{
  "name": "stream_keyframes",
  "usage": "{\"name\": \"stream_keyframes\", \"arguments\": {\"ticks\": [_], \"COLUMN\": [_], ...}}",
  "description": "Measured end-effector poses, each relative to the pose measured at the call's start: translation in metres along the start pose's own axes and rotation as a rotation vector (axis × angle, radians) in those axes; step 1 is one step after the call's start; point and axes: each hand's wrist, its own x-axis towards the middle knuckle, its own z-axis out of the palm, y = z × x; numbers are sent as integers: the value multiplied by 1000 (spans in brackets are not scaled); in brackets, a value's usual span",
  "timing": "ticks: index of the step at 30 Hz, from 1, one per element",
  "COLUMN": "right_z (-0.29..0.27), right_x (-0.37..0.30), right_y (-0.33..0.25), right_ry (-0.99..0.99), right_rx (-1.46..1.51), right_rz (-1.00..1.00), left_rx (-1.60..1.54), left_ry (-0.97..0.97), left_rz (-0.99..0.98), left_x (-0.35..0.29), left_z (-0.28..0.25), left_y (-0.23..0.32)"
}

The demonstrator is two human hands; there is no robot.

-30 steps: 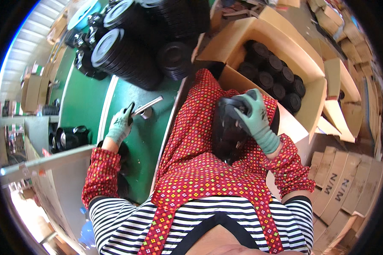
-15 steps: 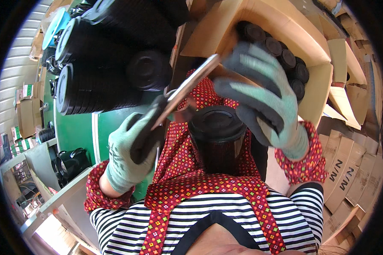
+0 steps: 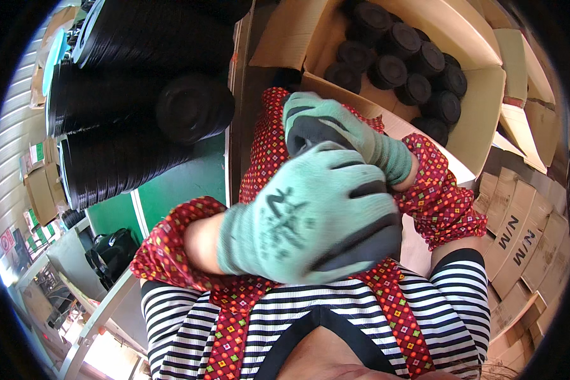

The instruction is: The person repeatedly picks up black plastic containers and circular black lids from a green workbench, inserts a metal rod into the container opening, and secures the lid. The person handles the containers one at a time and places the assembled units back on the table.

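My left hand (image 3: 316,218), in a mint-green glove with dark palm and fingers, crosses in front of my chest. Its fingers curl to the right, and its back hides whatever they close around. Just beyond it my right hand (image 3: 329,130), gloved alike, is bent over with its fingers curled inward. Neither hand's contents can be made out. Both hands are close together above the red patterned apron (image 3: 259,152). The black lidded cylinder and the flat, thin-edged piece seen earlier are out of sight.
An open cardboard box (image 3: 487,120) at the far right holds several black round cylinders (image 3: 386,71). Long stacks of black discs (image 3: 126,164) lie on the green table (image 3: 190,180) at left, with another black cylinder (image 3: 193,107) beside them. Flattened cartons (image 3: 519,234) lean at right.
My left hand has swung right across my lap, and my right hand has come in left beside it. The flat piece and the lap cylinder have gone from view. More of the box's contents show.
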Motion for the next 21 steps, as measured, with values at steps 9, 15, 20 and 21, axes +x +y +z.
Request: {"name": "stream_keyframes", "arguments": {"ticks": [9, 15, 20, 21], "right_z": [14, -29, -47, -50], "right_x": [6, 6, 20, 19], "right_y": [-9, -93, -94, -93], "right_ry": [3, -247, -351, -393], "right_rx": [305, -478, -470, -454], "right_rz": [62, 428, 358, 387], "left_rx": [177, -575, -264, -78], "left_ry": [71, 98, 98, 3], "left_rz": [-190, 154, -237, -318], "left_x": [20, -55, -39, -24], "left_z": [42, -3, -38, -55], "left_y": [22, -27, 13, 24]}}
